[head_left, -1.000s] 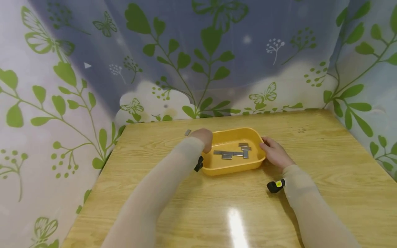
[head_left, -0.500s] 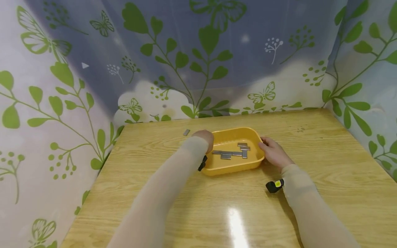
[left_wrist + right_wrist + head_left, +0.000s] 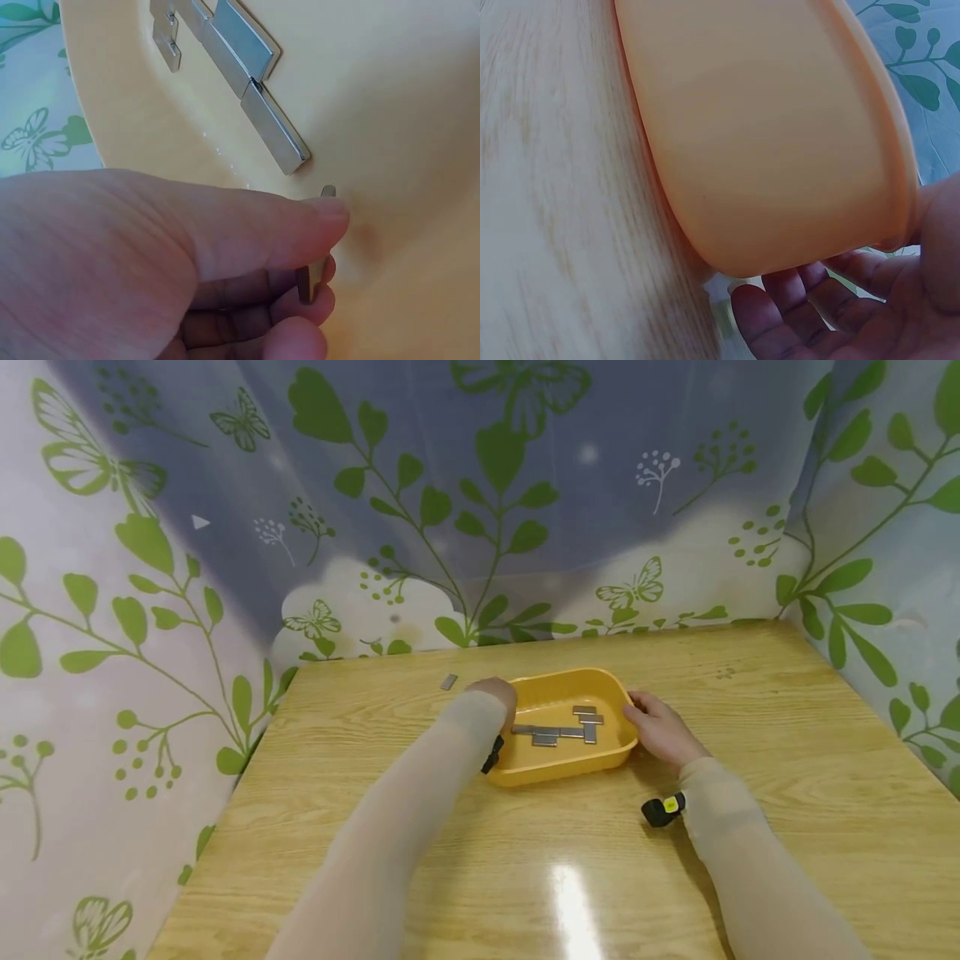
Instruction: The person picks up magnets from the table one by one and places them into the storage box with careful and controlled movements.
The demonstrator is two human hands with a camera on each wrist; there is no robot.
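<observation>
A yellow plastic tray (image 3: 562,774) holds several small flat silvery metal bars (image 3: 570,732), most laid against each other in a branching row. My left hand (image 3: 497,695) is over the tray's left end, its fingers hidden there by the wrist and sleeve. In the left wrist view, thumb and fingers pinch one metal bar (image 3: 306,285) on edge, just short of the end bar (image 3: 274,131) of the row. My right hand (image 3: 663,728) grips the tray's right end, thumb over the rim. The right wrist view shows its fingers (image 3: 757,315) below the tray's outer wall (image 3: 757,150).
One loose metal bar (image 3: 448,682) lies on the wooden table (image 3: 360,710), behind and left of the tray. A patterned curtain (image 3: 420,527) rises at the table's far edge and along both sides.
My left hand has shifted slightly right, further over the tray's left end. The right hand keeps its hold on the rim, and the bars in the tray keep their arrangement.
</observation>
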